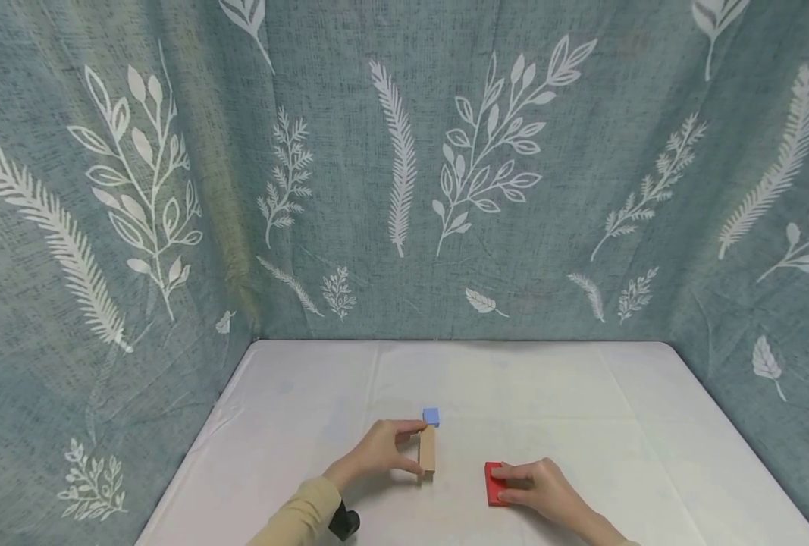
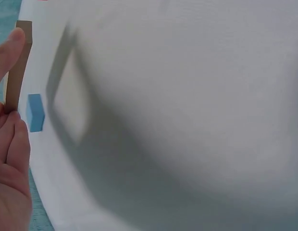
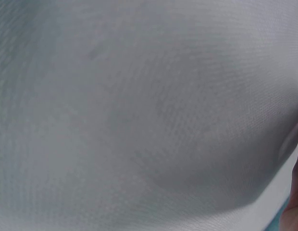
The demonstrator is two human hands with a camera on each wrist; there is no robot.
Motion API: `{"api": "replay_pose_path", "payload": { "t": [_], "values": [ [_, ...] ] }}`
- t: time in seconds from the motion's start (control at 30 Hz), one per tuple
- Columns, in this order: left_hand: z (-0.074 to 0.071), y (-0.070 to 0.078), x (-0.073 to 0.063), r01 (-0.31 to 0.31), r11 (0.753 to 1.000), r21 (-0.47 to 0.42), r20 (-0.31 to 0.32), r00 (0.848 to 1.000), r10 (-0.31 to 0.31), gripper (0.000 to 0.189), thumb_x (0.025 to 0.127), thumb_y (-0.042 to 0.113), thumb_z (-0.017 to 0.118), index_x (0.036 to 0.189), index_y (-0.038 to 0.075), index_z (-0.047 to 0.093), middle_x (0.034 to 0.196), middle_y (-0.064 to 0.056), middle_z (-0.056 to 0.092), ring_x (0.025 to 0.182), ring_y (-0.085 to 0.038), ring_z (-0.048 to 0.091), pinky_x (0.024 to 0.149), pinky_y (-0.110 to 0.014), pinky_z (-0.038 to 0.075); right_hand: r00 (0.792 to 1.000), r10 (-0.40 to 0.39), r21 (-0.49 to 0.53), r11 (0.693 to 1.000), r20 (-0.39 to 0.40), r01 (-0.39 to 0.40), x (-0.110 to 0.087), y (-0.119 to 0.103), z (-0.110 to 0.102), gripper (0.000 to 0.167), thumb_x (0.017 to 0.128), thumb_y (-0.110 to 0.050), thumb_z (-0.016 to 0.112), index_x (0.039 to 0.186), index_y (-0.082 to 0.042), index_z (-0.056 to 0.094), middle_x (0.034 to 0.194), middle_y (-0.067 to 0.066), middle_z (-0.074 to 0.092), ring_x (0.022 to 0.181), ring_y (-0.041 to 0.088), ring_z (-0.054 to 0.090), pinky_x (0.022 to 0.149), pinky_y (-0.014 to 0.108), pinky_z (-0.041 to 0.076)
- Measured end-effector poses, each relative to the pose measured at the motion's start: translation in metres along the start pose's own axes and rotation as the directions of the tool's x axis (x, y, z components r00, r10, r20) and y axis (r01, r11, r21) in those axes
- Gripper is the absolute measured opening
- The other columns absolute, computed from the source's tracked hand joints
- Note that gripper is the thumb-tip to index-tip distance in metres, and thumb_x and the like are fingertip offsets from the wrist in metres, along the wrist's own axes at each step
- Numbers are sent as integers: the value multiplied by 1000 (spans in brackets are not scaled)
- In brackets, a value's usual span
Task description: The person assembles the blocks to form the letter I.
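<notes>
Beyond left hand and right hand: teal leaf-printed curtain. Beneath both: white-covered table. In left hand, gripped lengthwise between thumb and fingers: long tan block. In right hand, pinched by thumb and fingers: flat red block. Just past left fingertips, on table, apart from tan block: small blue block.

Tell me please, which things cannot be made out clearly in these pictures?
- Right hand: right wrist view, mostly cut off by the right edge.
- Left hand: left wrist view, partly cut off by the left edge.
- Red block: head view, partly covered by the right hand.
- Black object: head view, partly hidden by the left sleeve.
</notes>
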State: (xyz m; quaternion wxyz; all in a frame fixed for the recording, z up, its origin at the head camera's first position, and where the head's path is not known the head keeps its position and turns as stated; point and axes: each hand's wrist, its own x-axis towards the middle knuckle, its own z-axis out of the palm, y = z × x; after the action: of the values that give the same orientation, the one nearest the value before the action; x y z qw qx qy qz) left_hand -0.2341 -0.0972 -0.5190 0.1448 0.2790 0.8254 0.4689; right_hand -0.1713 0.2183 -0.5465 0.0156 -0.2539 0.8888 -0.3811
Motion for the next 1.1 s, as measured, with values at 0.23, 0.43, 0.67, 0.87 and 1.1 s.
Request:
{"api": "replay_pose_path", "payload": {
  "t": [0.23, 0.43, 0.67, 0.87, 1.1],
  "values": [
    [-10, 11, 0, -74, 997, -5, -5, 997, 74, 74, 71, 21, 83, 132, -6, 51, 137, -23, 51, 127, -34, 50, 103, -28, 48, 1000, -18, -9, 1000, -17, 18, -1, 1, 1, 38, 80, -39, 71, 106, -12, 74, 105, 3, 73, 105, 26, 66, 87, 22, 55],
    [-12, 16, 5, -4, 1000, -7, -27, 1000, 4, 72, 70, 16, 83, 133, -2, 52, 138, -18, 52, 128, -33, 49, 104, -28, 47, 999, -28, -16, 999, -23, 28, -2, 0, 1, 37, 80, -37, 72, 106, -11, 74, 104, 4, 73, 104, 26, 67, 86, 22, 56],
    [-10, 21, 11, -4, 1000, -8, -33, 999, 4, 72, 70, 14, 84, 133, -2, 52, 138, -17, 52, 128, -31, 50, 103, -28, 48, 1000, -19, -17, 1000, -17, 19, -1, -1, 1, 36, 79, -37, 73, 105, -11, 74, 104, 3, 73, 105, 23, 66, 86, 21, 55],
    [-8, 28, 17, 8, 1000, -18, -34, 999, -9, 71, 71, 13, 83, 133, -1, 51, 139, -16, 52, 128, -30, 51, 103, -28, 48, 1000, -18, -8, 1000, -13, 18, 0, -1, 1, 37, 79, -36, 73, 105, -11, 74, 104, 2, 73, 104, 22, 66, 85, 22, 56],
    [-2, 35, 23, 15, 1000, -12, -35, 999, -16, 70, 72, 13, 83, 134, 1, 52, 139, -15, 52, 128, -28, 51, 104, -31, 47, 1000, -9, -3, 1000, -3, 9, 0, 0, 1, 37, 80, -37, 72, 106, -10, 74, 104, 2, 73, 106, 19, 65, 86, 24, 57]
  ]
}}
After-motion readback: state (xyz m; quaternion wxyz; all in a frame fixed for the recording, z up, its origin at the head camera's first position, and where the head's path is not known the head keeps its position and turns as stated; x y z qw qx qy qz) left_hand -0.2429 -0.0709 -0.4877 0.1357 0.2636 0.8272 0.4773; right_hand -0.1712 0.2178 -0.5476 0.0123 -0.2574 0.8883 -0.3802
